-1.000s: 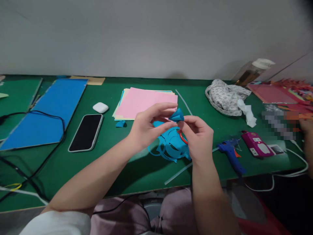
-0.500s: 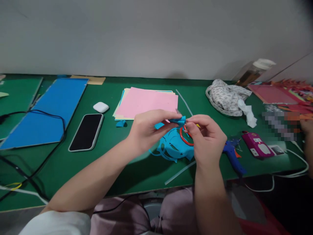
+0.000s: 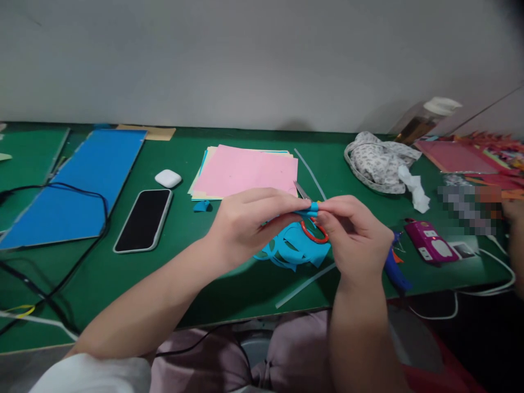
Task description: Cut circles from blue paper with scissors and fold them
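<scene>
Between my two hands is a small folded or rolled piece of blue paper (image 3: 313, 207). My left hand (image 3: 256, 221) pinches it from the left, thumb below and fingers above. At its right end, the thumb and forefinger of my right hand (image 3: 356, 232) close on it. Below the hands, scissors with red handles (image 3: 316, 236) lie on the table, their blade tips pointing up and left. Under them is a heap of cut blue paper scraps (image 3: 301, 248). Beyond my left hand sits a stack of coloured paper, pink sheet (image 3: 249, 169) on top.
A phone (image 3: 144, 221), a white earbud case (image 3: 168, 178) and a blue board (image 3: 77, 188) lie left. Right are a blue glue gun (image 3: 396, 270), a magenta power box (image 3: 432, 241), a patterned cloth bundle (image 3: 379, 164) and a bottle (image 3: 428, 120). Another person's hand (image 3: 513, 210) shows at the far right.
Both hands have shifted slightly right with the blue paper. My right fingers now pinch its right end, and more of the scissors shows beneath.
</scene>
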`<state>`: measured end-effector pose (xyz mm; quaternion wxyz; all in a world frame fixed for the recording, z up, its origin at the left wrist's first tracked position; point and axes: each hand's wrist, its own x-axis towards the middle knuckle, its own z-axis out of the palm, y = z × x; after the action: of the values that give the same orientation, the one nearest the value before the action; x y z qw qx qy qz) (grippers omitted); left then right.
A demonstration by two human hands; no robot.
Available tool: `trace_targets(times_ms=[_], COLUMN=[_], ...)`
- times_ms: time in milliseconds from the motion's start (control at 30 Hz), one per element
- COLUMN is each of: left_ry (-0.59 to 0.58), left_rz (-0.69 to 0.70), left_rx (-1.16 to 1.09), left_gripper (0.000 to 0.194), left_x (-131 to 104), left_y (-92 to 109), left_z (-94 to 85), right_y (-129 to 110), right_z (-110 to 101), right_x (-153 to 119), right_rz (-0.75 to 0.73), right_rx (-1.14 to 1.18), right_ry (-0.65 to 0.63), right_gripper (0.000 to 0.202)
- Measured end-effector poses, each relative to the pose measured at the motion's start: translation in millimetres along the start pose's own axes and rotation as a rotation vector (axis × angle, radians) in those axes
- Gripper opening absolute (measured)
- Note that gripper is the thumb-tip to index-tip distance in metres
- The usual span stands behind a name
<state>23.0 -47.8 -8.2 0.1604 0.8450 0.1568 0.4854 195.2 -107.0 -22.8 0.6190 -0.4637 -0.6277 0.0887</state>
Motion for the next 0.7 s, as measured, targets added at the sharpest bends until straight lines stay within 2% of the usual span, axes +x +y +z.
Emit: trace_targets(times_ms=[200,400,467,600,700], left_ry=[-0.019,-0.007,0.01,0.082,0.098], left_rz=[0.051,0.051,0.008,-0.181,-0.269], left_rx=[0.009,0.041,0.018,-0.05,-0.117], left_gripper=[0.02,0.019,0.019,0.021,0.02], left_x=[2,4,4,2,1], left_y=[0,6,8,14,17], left_z=[-0.9,-0.6,-0.4,0.7,0.8], right_y=[2,2,0,-2,-3], right_z=[-2,1,3,6,7], right_x=[-1,0,0,-3,-4], right_rz=[0.05,-0.027,-0.04,-0.002,0.014], right_rx=[0.073,0.045,0.049,0.091,0.123], right_ry=[-0.08,-0.018,0.006,0.059,0.077], right_gripper=[0.021,0.022,0.022,0.023,0.024])
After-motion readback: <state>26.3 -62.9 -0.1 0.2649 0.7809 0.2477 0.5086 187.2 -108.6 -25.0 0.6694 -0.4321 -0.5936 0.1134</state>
